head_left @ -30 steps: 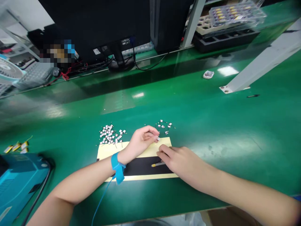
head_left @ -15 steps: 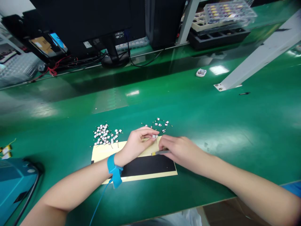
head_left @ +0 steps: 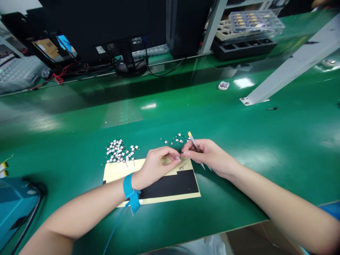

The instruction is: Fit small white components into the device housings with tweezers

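My left hand (head_left: 156, 165), with a blue wrist strap (head_left: 130, 191), is pinched on a tiny white component (head_left: 178, 157) over the yellow-and-black sheet (head_left: 159, 186). My right hand (head_left: 209, 155) meets it fingertip to fingertip and grips tweezers with a yellow end (head_left: 195, 145), which stick up and back. A large pile of small white components (head_left: 119, 151) lies left of the hands. A smaller scatter of components (head_left: 176, 139) lies just beyond them.
A teal device (head_left: 14, 209) with a black cable sits at the lower left. A monitor stand (head_left: 130, 65), cables and trays of parts (head_left: 249, 24) line the back of the green bench (head_left: 265, 152). A slanted grey metal bar (head_left: 289, 62) crosses at right, a small white object (head_left: 223, 85) near it.
My right hand rose from the black strip with the tweezers and came to the left fingertips. The tweezers now point up and back. The left hand stayed pinched.
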Motion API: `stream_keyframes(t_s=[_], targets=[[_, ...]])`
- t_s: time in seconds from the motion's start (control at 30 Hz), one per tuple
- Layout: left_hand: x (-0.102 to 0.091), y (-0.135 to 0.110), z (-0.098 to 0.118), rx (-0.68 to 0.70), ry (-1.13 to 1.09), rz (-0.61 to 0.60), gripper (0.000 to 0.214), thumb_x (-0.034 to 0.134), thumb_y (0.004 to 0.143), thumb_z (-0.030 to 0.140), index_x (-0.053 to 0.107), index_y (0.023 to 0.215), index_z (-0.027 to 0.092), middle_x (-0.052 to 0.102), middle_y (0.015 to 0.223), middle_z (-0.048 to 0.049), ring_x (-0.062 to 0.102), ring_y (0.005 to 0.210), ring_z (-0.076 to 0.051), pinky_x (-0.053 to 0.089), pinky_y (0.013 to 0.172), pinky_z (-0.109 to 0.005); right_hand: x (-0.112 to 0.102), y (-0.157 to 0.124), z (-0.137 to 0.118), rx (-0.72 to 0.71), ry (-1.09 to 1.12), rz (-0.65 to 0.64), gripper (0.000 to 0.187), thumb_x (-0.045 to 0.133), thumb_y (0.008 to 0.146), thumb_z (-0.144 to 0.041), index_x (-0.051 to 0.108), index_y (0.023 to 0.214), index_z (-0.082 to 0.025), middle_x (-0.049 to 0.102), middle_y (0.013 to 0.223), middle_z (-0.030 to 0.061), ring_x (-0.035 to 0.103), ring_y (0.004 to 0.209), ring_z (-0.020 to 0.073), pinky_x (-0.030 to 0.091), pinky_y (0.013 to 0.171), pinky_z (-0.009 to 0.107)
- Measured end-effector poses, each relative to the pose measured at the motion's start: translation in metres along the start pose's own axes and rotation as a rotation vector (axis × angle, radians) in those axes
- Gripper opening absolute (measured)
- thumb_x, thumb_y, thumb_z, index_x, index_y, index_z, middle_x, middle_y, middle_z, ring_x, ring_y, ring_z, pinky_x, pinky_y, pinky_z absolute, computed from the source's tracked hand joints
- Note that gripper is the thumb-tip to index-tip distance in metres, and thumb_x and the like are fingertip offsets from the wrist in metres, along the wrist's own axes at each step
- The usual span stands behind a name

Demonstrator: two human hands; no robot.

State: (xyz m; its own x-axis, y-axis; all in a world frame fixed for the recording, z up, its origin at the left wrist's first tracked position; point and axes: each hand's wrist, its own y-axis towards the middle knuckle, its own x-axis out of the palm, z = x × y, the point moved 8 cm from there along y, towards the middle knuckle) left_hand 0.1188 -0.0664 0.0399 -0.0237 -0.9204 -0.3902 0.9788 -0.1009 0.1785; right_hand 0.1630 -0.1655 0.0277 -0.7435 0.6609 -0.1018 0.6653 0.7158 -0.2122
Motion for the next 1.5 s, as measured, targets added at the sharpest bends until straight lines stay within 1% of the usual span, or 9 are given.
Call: stream_keyframes(t_s=[0.2, 0.5, 0.77, 0.93, 1.07, 1.17, 1.33, 1.43, 1.5], targets=[[-0.007, 0.000, -0.004, 0.001, -0.023, 0.108, 0.022, 0.061, 0.072, 0.017, 0.054, 0.093, 0.014, 0.065, 0.075, -0.0030, 0.063, 0.071, -0.011, 0.053, 0.067, -0.019, 0.007, 0.000, 0.004, 0.034, 0.043, -0.028, 0.025, 0.057, 0.075, -0.036, 0.053, 0.071, -0.012, 0.040, 0.057, -0.0047, 0.030, 0.049, 0.0046, 0.022, 0.044, 0.018], [-0.004, -0.007, 0.017, 0.274, 0.292, 0.098, 0.025, 0.058, 0.074, 0.013, 0.049, 0.098, 0.015, 0.067, 0.076, -0.0007, 0.064, 0.068, -0.008, 0.051, 0.065, -0.015, 0.017, -0.001, 0.010, 0.065, -0.048, -0.110, 0.020, 0.052, 0.078, -0.031, 0.051, 0.070, -0.013, 0.038, 0.057, -0.0048, 0.030, 0.053, 0.0066, 0.022, 0.049, 0.020], [-0.001, -0.011, 0.024, 0.409, 0.432, 0.116, 0.024, 0.056, 0.077, 0.014, 0.048, 0.100, 0.015, 0.066, 0.078, -0.0005, 0.064, 0.071, -0.009, 0.050, 0.067, -0.017, 0.017, 0.001, 0.013, 0.080, -0.079, -0.103, 0.023, 0.051, 0.077, -0.035, 0.051, 0.071, -0.013, 0.036, 0.058, -0.0043, 0.031, 0.054, 0.0078, 0.023, 0.050, 0.021], [0.002, -0.016, 0.025, 0.467, 0.535, 0.122, 0.024, 0.054, 0.078, 0.015, 0.048, 0.101, 0.014, 0.066, 0.074, -0.0008, 0.063, 0.066, -0.011, 0.050, 0.064, -0.020, 0.017, 0.002, 0.014, 0.083, -0.085, -0.072, 0.017, 0.053, 0.073, -0.029, 0.052, 0.068, -0.013, 0.034, 0.056, -0.0052, 0.029, 0.053, 0.0073, 0.022, 0.049, 0.021], [0.003, -0.018, 0.028, 0.497, 0.536, 0.121, 0.025, 0.055, 0.077, 0.014, 0.047, 0.101, 0.013, 0.066, 0.081, -0.0021, 0.063, 0.067, -0.011, 0.051, 0.064, -0.021, 0.015, 0.003, 0.016, 0.098, -0.075, -0.040, 0.016, 0.056, 0.069, -0.026, 0.049, 0.062, -0.014, 0.039, 0.055, -0.0051, 0.033, 0.051, 0.0070, 0.024, 0.048, 0.020], [-0.001, -0.015, 0.030, 0.463, 0.448, 0.135, 0.023, 0.057, 0.076, 0.014, 0.049, 0.097, 0.014, 0.067, 0.080, -0.0015, 0.064, 0.068, -0.010, 0.051, 0.065, -0.018, 0.012, 0.005, 0.018, 0.111, -0.059, -0.040, 0.027, 0.059, 0.068, -0.035, 0.043, 0.059, -0.015, 0.043, 0.054, -0.0038, 0.039, 0.052, 0.0080, 0.029, 0.049, 0.021], [-0.009, -0.006, 0.023, 0.290, 0.223, 0.126, 0.023, 0.062, 0.073, 0.017, 0.050, 0.092, 0.014, 0.067, 0.075, -0.0011, 0.064, 0.067, -0.008, 0.050, 0.063, -0.012, 0.000, 0.006, 0.011, 0.063, -0.126, -0.050, 0.033, 0.056, 0.071, -0.044, 0.042, 0.061, -0.016, 0.052, 0.058, -0.0010, 0.042, 0.052, 0.0079, 0.032, 0.049, 0.020], [-0.009, -0.003, 0.017, 0.247, 0.257, 0.115, 0.016, 0.061, 0.073, 0.018, 0.053, 0.087, 0.015, 0.066, 0.075, -0.0007, 0.063, 0.068, -0.009, 0.050, 0.062, -0.014, -0.005, 0.001, 0.004, 0.033, -0.260, -0.063, 0.031, 0.056, 0.073, -0.042, 0.043, 0.063, -0.016, 0.050, 0.056, -0.0029, 0.039, 0.049, 0.0070, 0.030, 0.046, 0.019], [-0.007, 0.000, 0.011, 0.210, 0.325, 0.082, 0.009, 0.058, 0.075, 0.016, 0.055, 0.084, 0.016, 0.065, 0.076, -0.0003, 0.062, 0.068, -0.009, 0.050, 0.062, -0.018, -0.001, -0.004, 0.000, 0.018, -0.383, -0.110, 0.027, 0.057, 0.074, -0.037, 0.046, 0.062, -0.015, 0.049, 0.053, -0.0035, 0.037, 0.047, 0.0068, 0.028, 0.044, 0.019]])
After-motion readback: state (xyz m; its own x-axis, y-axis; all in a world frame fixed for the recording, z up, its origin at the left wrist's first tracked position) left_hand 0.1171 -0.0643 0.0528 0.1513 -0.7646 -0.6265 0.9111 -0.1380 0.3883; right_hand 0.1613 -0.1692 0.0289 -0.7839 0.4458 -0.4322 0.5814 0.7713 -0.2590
